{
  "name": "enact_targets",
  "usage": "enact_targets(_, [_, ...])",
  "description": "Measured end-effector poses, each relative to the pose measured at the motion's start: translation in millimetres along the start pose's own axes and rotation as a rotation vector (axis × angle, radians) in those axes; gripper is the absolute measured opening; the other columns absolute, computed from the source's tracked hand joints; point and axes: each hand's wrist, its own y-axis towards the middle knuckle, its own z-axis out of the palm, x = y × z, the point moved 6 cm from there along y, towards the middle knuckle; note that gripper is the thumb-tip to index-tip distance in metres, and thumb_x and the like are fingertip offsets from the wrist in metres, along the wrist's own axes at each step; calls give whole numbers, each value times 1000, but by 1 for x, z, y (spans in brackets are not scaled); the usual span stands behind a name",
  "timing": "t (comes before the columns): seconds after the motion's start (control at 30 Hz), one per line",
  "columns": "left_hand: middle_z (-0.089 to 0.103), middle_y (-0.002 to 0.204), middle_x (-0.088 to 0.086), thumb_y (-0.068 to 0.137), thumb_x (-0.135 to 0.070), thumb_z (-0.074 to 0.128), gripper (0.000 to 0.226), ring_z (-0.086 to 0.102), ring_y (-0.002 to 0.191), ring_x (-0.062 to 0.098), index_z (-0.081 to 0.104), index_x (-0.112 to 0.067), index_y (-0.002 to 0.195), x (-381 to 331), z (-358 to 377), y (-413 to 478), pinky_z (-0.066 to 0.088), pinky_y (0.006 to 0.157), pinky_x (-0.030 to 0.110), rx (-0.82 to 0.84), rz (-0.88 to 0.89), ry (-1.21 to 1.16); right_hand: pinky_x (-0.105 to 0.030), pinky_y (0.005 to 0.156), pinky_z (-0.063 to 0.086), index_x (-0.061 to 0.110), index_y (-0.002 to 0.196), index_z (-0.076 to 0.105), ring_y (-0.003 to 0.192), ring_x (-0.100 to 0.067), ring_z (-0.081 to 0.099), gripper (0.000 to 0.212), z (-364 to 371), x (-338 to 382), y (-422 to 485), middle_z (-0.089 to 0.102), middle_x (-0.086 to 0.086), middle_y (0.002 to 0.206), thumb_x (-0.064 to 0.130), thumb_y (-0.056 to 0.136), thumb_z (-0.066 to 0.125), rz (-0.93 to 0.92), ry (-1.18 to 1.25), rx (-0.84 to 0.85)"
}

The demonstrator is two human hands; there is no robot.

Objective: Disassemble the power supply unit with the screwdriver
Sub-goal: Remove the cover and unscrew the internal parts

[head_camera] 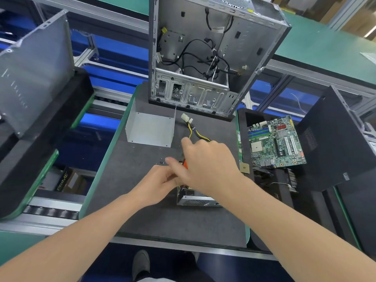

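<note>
Open case [203, 58], motherboard [276, 143], perhaps a processor [244, 166].

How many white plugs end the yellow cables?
2: left plug and right plug, side by side on the mat near the open case. Others may be hidden under the left hand or right hand.

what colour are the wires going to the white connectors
Mostly yellow, some black; the wires show best in the head view.
</note>
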Motion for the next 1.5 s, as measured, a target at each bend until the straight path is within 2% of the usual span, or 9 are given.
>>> enact_targets(0.23, [78,102,-15,101,-10,66,33,73,103,5,72,-42,101,5,-2,-2,51,91,13,4,-39,-114,-31,53,31,17,98,56,74,-33,50,27,18,-9,11,38,-2,68,43,95,55,-37,210,271])
enact_targets(0.5, [73,92,-26,103,-15,62,45,66,86,-6,66,-59,92,10,-4,1,45,76,6,31,-24,8,-43,66,54,20,100,62,77,-26,57,18,16,1,6,45,0,98,23,82,64,-340,263,377])
enact_targets(0.63, [71,85,-13,98,-36,54,12,56,72,5,66,-35,95,15,-2,2,49,69,21,13,-33,25,-40,66,53,19,103,56,80,-29,59,22,11,3,5,48,0,95,32,86,61,-322,278,331])
enact_targets(0.8, [70,84,-34,102,-29,59,38,64,76,-9,62,-64,88,8,-1,2,44,67,4,21,-9,39,-33,50,25,18,84,42,63,-29,45,50,5,-4,5,27,2,61,66,96,40,32,48,94])
enact_targets(0.9, [75,104,-26,104,-24,60,35,71,103,-4,67,-59,104,12,0,1,50,87,8,55,-39,-38,-34,61,34,15,89,58,80,-36,61,43,15,-4,8,39,-3,67,54,101,45,74,120,202])
enact_targets(1.03, [76,111,-18,107,-25,57,28,70,113,7,66,-51,110,15,1,2,51,96,17,87,-59,-65,-31,54,35,19,97,57,78,-34,53,18,16,-9,13,41,-1,71,37,94,56,-74,241,367])
enact_targets(1.17, [77,110,-18,108,-29,58,15,70,111,3,69,-33,116,25,2,4,52,94,16,109,-93,-30,-28,50,30,24,99,58,76,-27,57,18,13,-6,9,44,3,86,38,91,65,-272,262,444])
enact_targets(1.27, [76,108,-25,106,-32,59,17,69,107,-4,72,-26,115,26,3,4,49,88,9,122,-89,-7,-36,58,48,27,98,59,77,-25,58,17,14,-3,6,43,3,92,38,89,68,-331,265,446])
enact_targets(1.5, [67,78,-33,103,-41,56,25,59,71,-11,57,-52,81,15,2,4,41,66,8,69,-36,62,-38,60,44,20,93,44,75,-33,53,33,10,-2,6,43,-2,75,52,97,48,-136,246,252])
